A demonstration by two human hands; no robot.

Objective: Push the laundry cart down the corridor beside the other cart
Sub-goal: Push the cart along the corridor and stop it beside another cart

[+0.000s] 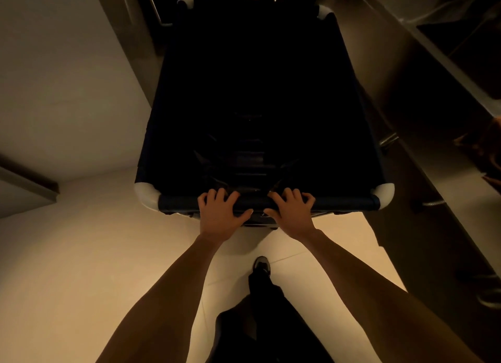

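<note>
Left wall close alongside. Left hand and right hand, fingers curled shut over the near rail of the laundry cart, centred for straight steering. Other cart adjoins right.

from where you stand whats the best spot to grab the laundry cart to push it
Grip the near top rail, the dark padded bar between the two white corner caps, coming from behind the laundry cart. It lies crosswise at hand height; the left hand and right hand already curl over its middle.
</note>
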